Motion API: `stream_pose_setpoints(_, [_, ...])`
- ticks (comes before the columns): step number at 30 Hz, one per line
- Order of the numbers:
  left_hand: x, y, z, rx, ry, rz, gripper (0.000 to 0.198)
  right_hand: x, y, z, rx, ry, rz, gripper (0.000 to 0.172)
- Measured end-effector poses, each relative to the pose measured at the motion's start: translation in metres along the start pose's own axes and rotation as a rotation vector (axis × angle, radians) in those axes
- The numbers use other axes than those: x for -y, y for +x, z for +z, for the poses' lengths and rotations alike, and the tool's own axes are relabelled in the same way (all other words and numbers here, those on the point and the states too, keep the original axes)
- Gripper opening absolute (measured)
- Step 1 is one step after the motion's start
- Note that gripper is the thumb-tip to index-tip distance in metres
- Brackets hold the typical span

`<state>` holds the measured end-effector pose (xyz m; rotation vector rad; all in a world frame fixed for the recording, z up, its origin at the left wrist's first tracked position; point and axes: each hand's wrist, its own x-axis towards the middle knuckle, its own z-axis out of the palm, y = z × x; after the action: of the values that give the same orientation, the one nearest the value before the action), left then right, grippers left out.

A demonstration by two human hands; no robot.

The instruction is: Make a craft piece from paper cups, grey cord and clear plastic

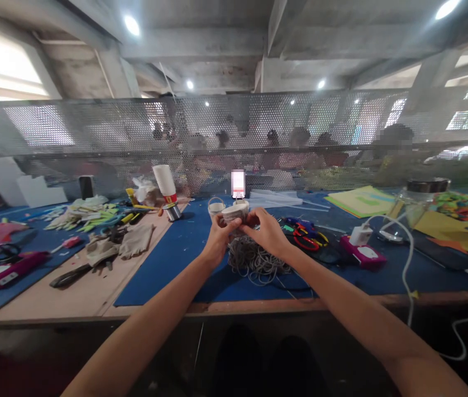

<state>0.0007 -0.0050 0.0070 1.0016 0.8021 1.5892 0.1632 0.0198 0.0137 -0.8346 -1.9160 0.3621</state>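
"So, how's the grip?"

"Both hands have the cup (235,213), well in from the mat's front edge. The left hand (216,241) curls round its near left side, and the right hand (265,230) pinches from the right, fingers bent in close. Whether they pinch a strand too, I can't tell."

"What might go wrong, taking the cup as the dial's centre?"

"A snag, I'd say. The cord (256,262) lies in loose loops at five o'clock, close under the right forearm, so a sweep of that arm could drag it. Squeezing hard could dent the cup, if its wall is as thin as it looks. And the basket (216,208) stands just beside it at nine, so a left knuckle might tip it over."

"Anything further out?"

"The stack (164,182) at ten leans on its can (172,212); a wide reach could topple it."

"Where's the room?"

"Bare mat (163,273) at eight, the best place for setting down. Toward six, the table's edge (200,310) runs close below the cord. Between three and four, the pliers (310,238) and then the purple box (364,252) crowd things. At twelve, the phone (238,184) blocks the way, with the screen (221,118) behind."
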Motion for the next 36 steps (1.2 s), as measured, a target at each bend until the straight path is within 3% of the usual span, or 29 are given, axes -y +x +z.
stream_pose_setpoints(5, [0.001,0.000,0.003,0.002,-0.010,-0.020,0.061,-0.003,-0.002,-0.005,-0.030,0.102,-0.015,0.007])
stream_pose_setpoints(10, [0.000,-0.003,0.005,0.006,0.029,-0.023,0.059,-0.004,-0.001,-0.014,-0.069,0.243,0.089,0.008])
stream_pose_setpoints(20, [0.002,-0.003,0.005,0.045,0.040,-0.029,0.060,-0.007,0.003,-0.026,-0.133,0.302,0.176,0.016])
stream_pose_setpoints(36, [0.002,-0.003,0.003,0.130,0.032,-0.035,0.061,-0.006,0.003,-0.026,-0.169,0.357,0.152,0.017])
